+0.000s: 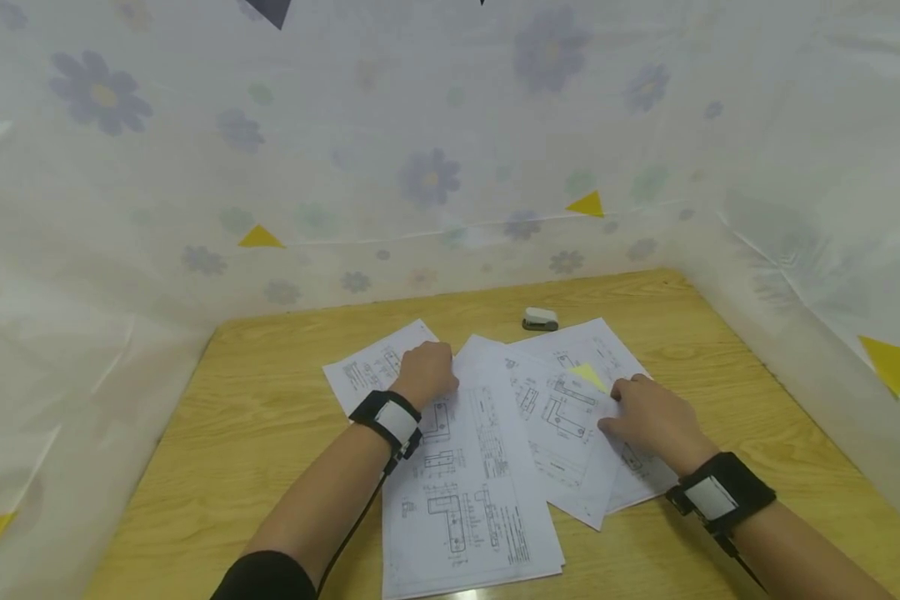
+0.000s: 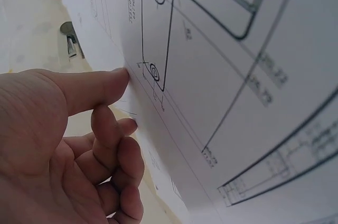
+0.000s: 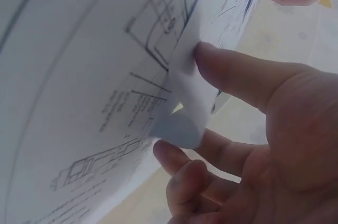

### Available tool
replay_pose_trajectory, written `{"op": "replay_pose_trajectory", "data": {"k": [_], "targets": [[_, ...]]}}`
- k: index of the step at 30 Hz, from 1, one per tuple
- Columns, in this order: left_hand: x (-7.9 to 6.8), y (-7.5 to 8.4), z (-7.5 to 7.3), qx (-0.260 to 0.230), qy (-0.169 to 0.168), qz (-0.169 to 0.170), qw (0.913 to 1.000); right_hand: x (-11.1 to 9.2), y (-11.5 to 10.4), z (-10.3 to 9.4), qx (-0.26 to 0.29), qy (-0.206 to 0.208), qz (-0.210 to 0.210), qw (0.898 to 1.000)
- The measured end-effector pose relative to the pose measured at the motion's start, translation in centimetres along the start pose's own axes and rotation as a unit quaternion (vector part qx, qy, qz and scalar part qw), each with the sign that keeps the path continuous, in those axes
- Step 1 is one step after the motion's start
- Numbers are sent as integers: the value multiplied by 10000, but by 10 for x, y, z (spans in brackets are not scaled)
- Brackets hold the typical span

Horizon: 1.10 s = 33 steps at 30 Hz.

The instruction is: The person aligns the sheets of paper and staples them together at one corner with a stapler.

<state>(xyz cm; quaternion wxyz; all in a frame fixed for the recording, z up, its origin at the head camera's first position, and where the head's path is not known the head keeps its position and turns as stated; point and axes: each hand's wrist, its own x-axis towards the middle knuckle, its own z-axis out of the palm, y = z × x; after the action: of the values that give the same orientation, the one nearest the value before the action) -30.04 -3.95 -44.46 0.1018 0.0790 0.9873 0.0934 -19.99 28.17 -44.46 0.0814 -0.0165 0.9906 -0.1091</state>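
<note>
Several white sheets printed with technical drawings lie fanned out and overlapping. My left hand [image 1: 426, 373] pinches the upper left edge of the long front drawing sheet [image 1: 521, 521]; in the left wrist view its thumb lies at the paper's edge with the other fingers curled below. Behind that hand another drawing sheet [image 1: 348, 379] sticks out. On the right, my right hand [image 1: 658, 421] grips the corner of a slanted drawing sheet [image 1: 566, 458], thumb on the printed face and fingers beneath; the corner bends up in the right wrist view. A yellow sticky note [image 1: 588, 375] shows beside this corner.
A small white and dark stapler [image 1: 540, 319] stands behind the papers on the wood-grain table [image 1: 247, 433]. Further drawing paper [image 1: 607, 343] lies under the right-hand sheets. Flower-patterned plastic sheeting [image 1: 431, 179] with yellow triangles encloses the table at the back and sides.
</note>
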Motion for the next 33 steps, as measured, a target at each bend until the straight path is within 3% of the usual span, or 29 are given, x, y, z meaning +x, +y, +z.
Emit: {"op": "replay_pose_trajectory", "data": {"k": [8,21,27,33], "targets": [[-1,-1,-1,63,-51,43,10000,0,-2,1,538,90,-40,9985],[-4,-4,0,-703,-125,-140,9973,-4,-3,6,564,574,-942,9923],[3,-12,8,-1141,119,-108,9933,-7,-3,4,596,705,-1012,9906],[4,-15,5,-1383,402,23,9896,-7,-3,2,579,891,-1024,9891]]}}
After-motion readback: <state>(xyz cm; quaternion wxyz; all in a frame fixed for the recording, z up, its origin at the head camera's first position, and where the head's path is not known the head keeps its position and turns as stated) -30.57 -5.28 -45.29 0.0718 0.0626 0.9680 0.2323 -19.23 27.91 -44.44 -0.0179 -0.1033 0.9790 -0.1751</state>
